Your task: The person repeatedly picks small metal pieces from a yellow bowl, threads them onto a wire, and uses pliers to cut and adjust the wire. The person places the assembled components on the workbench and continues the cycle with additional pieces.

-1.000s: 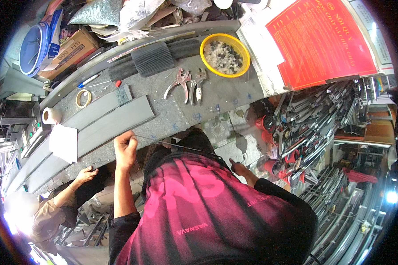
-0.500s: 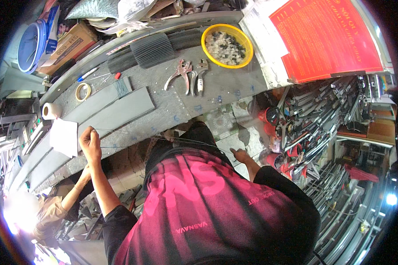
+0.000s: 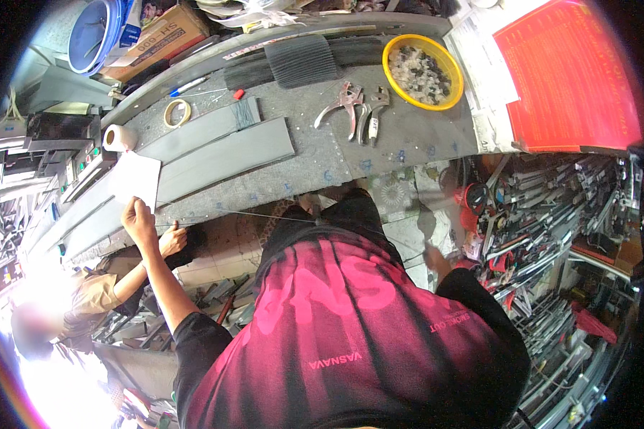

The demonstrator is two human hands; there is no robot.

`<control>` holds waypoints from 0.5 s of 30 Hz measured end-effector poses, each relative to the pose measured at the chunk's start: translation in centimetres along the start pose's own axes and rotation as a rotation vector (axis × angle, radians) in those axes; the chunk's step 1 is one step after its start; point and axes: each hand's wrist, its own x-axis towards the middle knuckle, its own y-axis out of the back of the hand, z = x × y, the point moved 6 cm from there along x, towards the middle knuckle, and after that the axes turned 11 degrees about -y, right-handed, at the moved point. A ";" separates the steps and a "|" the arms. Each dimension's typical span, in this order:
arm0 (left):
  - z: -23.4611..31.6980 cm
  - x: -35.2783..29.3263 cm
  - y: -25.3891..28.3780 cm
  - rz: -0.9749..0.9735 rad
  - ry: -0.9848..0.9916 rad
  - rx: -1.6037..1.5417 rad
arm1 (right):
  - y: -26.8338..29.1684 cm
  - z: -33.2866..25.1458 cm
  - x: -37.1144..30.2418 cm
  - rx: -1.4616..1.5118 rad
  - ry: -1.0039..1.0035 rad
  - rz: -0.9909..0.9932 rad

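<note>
My left hand [image 3: 140, 220] is closed in a pinch on a thin cord [image 3: 247, 212], beside the bench's front edge. From there the cord stretches to the right across the front of my body. My right hand [image 3: 436, 259] is out to the right, past my hip, and smeared by motion, so its fingers and any hold on the cord cannot be made out. A white sheet [image 3: 140, 179] lies on the bench just beyond my left hand. Close behind my left forearm is a co-worker's hand [image 3: 172, 241], its thumb raised.
On the bench [image 3: 304, 161] lie long grey strips [image 3: 222, 159], two locking pliers [image 3: 345, 111], a tape roll [image 3: 177, 113] and a ribbed black pad [image 3: 300, 61]. A yellow basket [image 3: 456, 86] holds small pieces. Metal bars [image 3: 544, 207] crowd the right side.
The view has shifted, moving the bench rightward in the picture. My right hand has moved and blurred. The co-worker's hand has come out from behind my left forearm.
</note>
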 end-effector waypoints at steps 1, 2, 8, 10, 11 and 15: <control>-0.2 -0.4 0.1 0.004 0.005 0.025 | -2.3 2.4 -0.9 0.293 -0.410 -0.299; -0.4 -0.8 -0.1 -0.013 0.002 0.047 | -4.0 4.7 -3.3 0.461 -0.914 -0.406; -1.7 -0.8 1.9 0.092 0.052 -0.013 | -2.7 1.5 -4.6 0.678 -0.954 -0.448; -1.7 -0.1 3.1 0.176 0.026 -0.046 | -0.7 1.1 -3.3 0.817 -0.941 -0.431; -1.7 0.2 3.6 0.179 -0.001 -0.075 | 0.4 1.3 -2.8 0.801 -0.911 -0.396; -2.3 0.3 4.8 0.207 0.033 -0.032 | 0.4 2.9 -3.2 0.805 -0.832 -0.266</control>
